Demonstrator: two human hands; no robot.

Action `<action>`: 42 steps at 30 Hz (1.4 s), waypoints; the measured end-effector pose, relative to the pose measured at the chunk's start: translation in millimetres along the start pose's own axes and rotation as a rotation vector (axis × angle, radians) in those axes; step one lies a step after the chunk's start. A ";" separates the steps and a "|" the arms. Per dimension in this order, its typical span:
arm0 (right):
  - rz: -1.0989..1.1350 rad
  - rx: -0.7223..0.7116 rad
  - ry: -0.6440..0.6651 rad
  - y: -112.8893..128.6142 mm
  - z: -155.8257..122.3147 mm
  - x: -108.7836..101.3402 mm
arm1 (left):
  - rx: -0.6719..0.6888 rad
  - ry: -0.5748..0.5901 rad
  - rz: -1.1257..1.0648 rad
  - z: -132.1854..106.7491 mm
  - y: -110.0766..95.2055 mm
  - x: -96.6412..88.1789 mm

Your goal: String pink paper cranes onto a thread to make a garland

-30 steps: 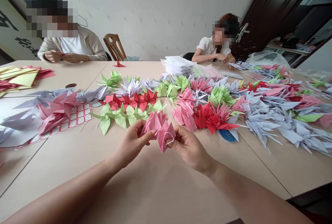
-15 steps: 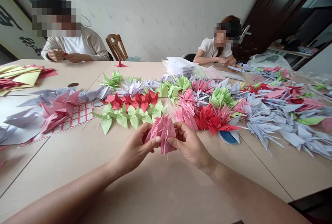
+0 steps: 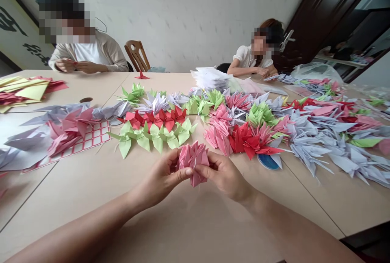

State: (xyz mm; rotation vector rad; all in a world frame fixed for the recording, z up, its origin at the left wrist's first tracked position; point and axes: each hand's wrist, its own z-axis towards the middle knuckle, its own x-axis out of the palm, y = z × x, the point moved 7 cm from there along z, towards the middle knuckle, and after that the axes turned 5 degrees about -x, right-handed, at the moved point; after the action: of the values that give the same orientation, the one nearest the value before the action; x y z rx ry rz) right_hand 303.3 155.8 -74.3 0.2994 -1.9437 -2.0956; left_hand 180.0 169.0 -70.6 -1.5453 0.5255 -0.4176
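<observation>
Green paper cranes lie just past the left hand. Its fingers and the right hand's pinch a pink paper bundle between them, now more tightly closed than before, with pink and red paper cranes just beyond.

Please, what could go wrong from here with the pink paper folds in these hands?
The pink origami cranes are pinched between the left hand and right hand, so a firm grip might crease the thin paper. The green paper cranes lie close ahead, so a careless movement could perhaps knock them.
</observation>
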 end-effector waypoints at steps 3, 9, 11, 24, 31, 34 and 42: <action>-0.198 -0.100 -0.058 7.7 -3.1 -3.0 | -0.001 0.015 0.143 -2.0 -1.8 2.0; -0.337 -0.102 -0.090 8.3 -6.6 -4.0 | -0.077 -0.035 0.295 -2.5 -3.1 2.5; -0.245 -0.050 -0.005 3.6 -6.3 0.8 | -0.076 0.026 0.263 -2.8 -3.8 6.3; -0.253 -0.205 0.205 15.1 -13.4 16.3 | -0.214 0.380 -0.093 -10.2 -3.1 30.3; -0.386 -0.314 0.184 22.3 -17.0 16.7 | -0.195 0.451 0.078 -13.0 -2.3 32.1; -0.486 -0.375 0.172 25.3 -17.3 16.5 | -0.159 0.363 0.205 -12.9 -3.9 29.6; -0.595 -0.535 0.141 36.2 -21.2 20.0 | -0.122 0.395 0.175 -18.6 -7.5 34.4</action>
State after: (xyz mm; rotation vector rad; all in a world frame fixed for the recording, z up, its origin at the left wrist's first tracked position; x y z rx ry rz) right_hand 293.4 126.9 -39.4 0.9626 -1.2311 -2.7570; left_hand 198.3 134.2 -64.2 -1.5227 1.0009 -0.5677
